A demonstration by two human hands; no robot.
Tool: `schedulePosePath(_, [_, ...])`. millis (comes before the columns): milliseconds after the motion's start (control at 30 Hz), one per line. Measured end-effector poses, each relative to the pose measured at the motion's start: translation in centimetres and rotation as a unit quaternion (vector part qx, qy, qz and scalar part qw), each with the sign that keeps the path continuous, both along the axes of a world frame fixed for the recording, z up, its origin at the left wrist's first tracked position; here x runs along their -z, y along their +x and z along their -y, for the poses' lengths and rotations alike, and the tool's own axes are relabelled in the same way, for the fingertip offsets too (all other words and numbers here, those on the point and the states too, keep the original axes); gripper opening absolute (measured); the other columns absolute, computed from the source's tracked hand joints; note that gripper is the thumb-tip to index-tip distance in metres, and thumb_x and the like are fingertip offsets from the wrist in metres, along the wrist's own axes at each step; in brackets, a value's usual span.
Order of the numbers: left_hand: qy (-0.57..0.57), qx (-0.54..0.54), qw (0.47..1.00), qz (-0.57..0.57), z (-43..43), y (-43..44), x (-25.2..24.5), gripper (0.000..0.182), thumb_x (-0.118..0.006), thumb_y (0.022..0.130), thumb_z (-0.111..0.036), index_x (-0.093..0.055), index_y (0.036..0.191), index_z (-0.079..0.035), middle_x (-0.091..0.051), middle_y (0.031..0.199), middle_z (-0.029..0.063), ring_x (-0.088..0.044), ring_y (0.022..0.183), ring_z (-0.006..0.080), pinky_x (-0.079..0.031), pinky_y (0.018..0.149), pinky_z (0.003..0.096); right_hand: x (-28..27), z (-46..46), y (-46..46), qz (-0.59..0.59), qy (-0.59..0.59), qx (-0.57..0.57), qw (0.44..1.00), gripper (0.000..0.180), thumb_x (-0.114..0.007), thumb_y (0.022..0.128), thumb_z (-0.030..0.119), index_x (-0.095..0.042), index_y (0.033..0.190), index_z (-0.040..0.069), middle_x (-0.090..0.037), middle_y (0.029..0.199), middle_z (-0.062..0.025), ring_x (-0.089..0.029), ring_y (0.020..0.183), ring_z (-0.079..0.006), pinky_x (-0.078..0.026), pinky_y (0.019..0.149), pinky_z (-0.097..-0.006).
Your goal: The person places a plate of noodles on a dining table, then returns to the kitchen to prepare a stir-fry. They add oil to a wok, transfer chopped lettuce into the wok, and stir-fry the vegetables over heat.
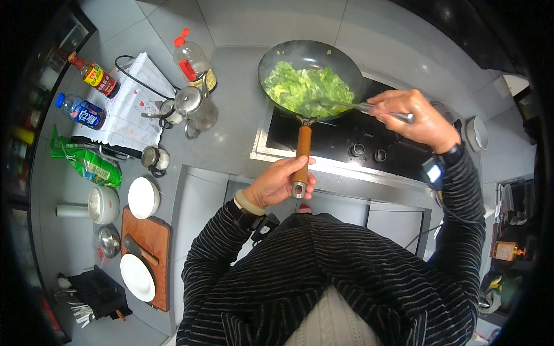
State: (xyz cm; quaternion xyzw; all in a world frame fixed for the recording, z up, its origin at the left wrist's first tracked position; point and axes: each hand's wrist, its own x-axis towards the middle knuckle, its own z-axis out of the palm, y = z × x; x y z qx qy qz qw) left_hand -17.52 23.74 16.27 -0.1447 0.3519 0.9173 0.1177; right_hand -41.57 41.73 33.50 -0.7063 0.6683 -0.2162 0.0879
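A dark wok [311, 49] is at the back left of the black glass gas hob [324, 138]. Green leafy vegetables [309, 88] fill its base, and a few scraps cling to its far wall. My left hand [281, 179] is closed around the wok's wooden handle [304, 147], which points towards me. In my right hand [411, 114] is the metal shaft of a cooking utensil [359, 106]. The utensil's working end lies among the leaves at the wok's near side and is partly hidden, so its kind is unclear.
On the left counter stand an oil bottle [194, 65], a metal pot [201, 110], seasoning jars [156, 159] and a white bowl [143, 197]. A cleaver [140, 250] and white plate [137, 277] rest on a wooden cutting board [162, 281]. Two hob knobs [357, 150] face me.
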Motion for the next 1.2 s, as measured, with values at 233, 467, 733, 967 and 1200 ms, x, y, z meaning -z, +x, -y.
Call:
schedulePosePath(233, [-0.014,-0.008,1.000,0.003,0.0,0.2,-0.4,0.043,-0.043,0.102,-0.031,-0.045,0.129,0.003,-0.061,0.089,0.0118,-0.062,0.073,0.0181,-0.056,0.062,0.0330,3.0,1.3,-2.3,0.068,-0.080,0.178,0.978,0.021,-0.063,0.089,0.014,-0.068,0.100,-0.004,-0.070,0.095,-0.0139,-0.066,0.090,-0.0207,-0.052,0.083,-0.0312])
schedulePosePath(467, [-0.017,-0.002,1.000,0.013,0.1,0.2,-0.3,0.043,-0.043,0.102,-0.031,-0.045,0.130,0.001,-0.062,0.088,0.0111,-0.063,0.071,0.0186,-0.055,0.061,0.0327,0.1,2.1,-7.4,0.206,-0.166,0.386,0.884,0.029,-0.064,0.090,0.021,-0.068,0.098,-0.006,-0.068,0.083,-0.0114,-0.070,0.069,-0.0172,-0.056,0.063,-0.0253])
schedulePosePath(733, [-0.024,0.009,1.000,0.018,0.2,0.2,-0.4,0.041,-0.043,0.102,-0.032,-0.046,0.130,-0.002,-0.063,0.086,0.0101,-0.063,0.069,0.0173,-0.055,0.060,0.0311,6.9,5.7,-11.7,0.437,-0.208,0.368,0.793,0.027,-0.061,0.091,0.015,-0.064,0.101,-0.010,-0.068,0.086,-0.0141,-0.069,0.069,-0.0212,-0.057,0.062,-0.0282])
schedulePosePath(967, [-0.018,0.012,0.999,0.028,0.3,0.1,-0.6,0.042,-0.043,0.102,-0.032,-0.045,0.131,-0.002,-0.062,0.085,0.0096,-0.063,0.068,0.0170,-0.054,0.059,0.0302,4.3,1.3,-6.8,0.354,-0.161,0.204,0.898,0.026,-0.060,0.094,0.016,-0.066,0.101,-0.009,-0.066,0.097,-0.0102,-0.068,0.083,-0.0207,-0.055,0.078,-0.0286])
schedulePosePath(1200, [0.002,0.005,1.000,0.025,0.3,0.1,-0.5,0.040,-0.046,0.101,-0.031,-0.045,0.127,-0.001,-0.062,0.086,0.0117,-0.064,0.070,0.0190,-0.056,0.060,0.0318,4.4,1.1,-11.5,0.327,-0.174,0.309,0.876,0.028,-0.059,0.094,0.018,-0.067,0.100,-0.007,-0.068,0.094,-0.0123,-0.069,0.079,-0.0201,-0.056,0.073,-0.0277])
